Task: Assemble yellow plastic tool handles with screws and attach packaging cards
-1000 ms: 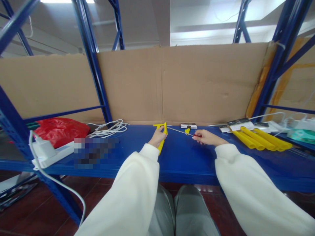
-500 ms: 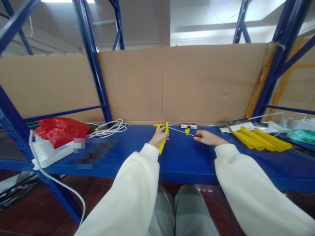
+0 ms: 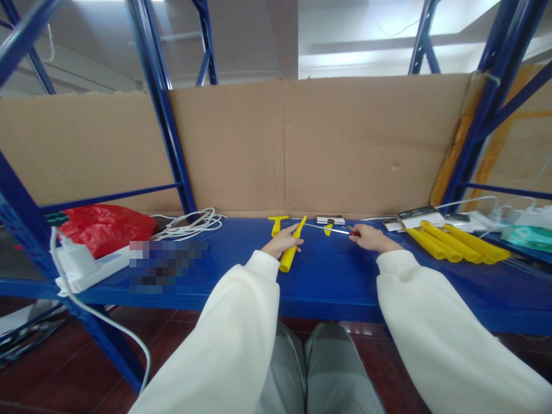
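My left hand (image 3: pixel 279 245) is closed around a yellow tube-like handle (image 3: pixel 288 260), tilted with its wide round end toward me and its narrow end away. In my right hand (image 3: pixel 370 238) is a screwdriver (image 3: pixel 330 229) with a long thin metal shaft and a dark red grip, mostly covered by the fingers. Its shaft points left to the upper part of the yellow handle; whether the tip touches it I cannot tell. Just behind my left hand lies a yellow T-shaped piece (image 3: pixel 276 223). Between the hands, farther back, is a small yellow part (image 3: pixel 328 229) by a black-and-white package (image 3: pixel 330 219).
Several yellow tubes (image 3: pixel 457 244) lie at the right of the blue shelf (image 3: pixel 328 287), beside packages (image 3: pixel 420 217). To the left are a coiled white cable (image 3: pixel 194 226), a red plastic bag (image 3: pixel 107 230) and a white power strip (image 3: pixel 103 270). Cardboard (image 3: pixel 345 144) closes the back.
My right hand has moved slightly right with the screwdriver. The yellow handle in my left hand now leans more, its narrow end shifted to the right.
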Demonstrator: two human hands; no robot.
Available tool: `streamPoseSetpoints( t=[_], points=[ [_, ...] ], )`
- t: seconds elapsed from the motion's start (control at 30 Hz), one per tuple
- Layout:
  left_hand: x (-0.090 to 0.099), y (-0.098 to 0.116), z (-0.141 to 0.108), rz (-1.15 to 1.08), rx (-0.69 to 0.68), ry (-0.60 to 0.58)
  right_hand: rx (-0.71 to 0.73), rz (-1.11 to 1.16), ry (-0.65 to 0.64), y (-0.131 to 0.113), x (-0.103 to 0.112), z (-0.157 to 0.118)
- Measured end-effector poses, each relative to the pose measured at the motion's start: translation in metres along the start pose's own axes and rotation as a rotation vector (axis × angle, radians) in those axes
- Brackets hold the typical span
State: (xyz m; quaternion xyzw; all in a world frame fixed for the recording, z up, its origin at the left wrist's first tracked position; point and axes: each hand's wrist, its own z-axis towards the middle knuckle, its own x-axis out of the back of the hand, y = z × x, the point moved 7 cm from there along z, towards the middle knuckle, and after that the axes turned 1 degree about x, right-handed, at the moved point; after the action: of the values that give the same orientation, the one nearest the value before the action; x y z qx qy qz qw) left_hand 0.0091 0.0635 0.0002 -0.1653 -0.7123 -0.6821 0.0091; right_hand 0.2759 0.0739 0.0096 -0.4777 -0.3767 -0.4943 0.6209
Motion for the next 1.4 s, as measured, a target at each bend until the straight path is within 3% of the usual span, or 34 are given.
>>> streamPoseSetpoints(
  t=[0.23,0.5,0.77,1.4],
  points=[
    [0.0,0.001,-0.005,0.049,0.027,0.026,-0.052,-0.042,-0.004,0.003,0.003,-0.001],
    [0.002,-0.008,0.007,0.06,0.022,0.051,-0.094,-0.099,-0.031,-0.005,0.008,-0.01],
    [0.006,-0.012,0.012,0.09,0.018,0.131,-0.14,-0.141,-0.109,-0.006,0.006,-0.013],
    [0.011,-0.012,0.015,0.098,-0.024,0.185,-0.175,-0.167,-0.231,-0.002,0.0,-0.017]
  ],
)
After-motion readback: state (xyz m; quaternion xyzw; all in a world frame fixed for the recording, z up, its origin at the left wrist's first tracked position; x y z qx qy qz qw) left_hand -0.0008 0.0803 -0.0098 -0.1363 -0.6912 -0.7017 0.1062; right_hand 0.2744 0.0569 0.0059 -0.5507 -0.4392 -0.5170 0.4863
